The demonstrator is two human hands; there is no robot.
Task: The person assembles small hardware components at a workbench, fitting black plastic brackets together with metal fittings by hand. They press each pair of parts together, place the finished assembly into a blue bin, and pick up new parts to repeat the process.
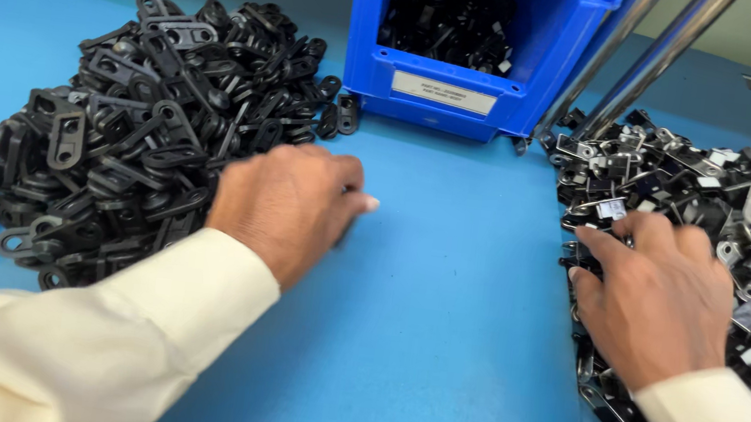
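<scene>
On the blue table, the left hand rests curled at the edge of a heap of black plastic bracket pieces toward the left edge; whether it grips anything, I cannot tell. The right hand lies spread open on a pile of black-and-silver metal clips by the right edge, a blue plastic bin at the far edge

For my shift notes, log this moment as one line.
left hand: beside black bracket pile | right hand: on mixed parts pile | blue bin: behind
</scene>
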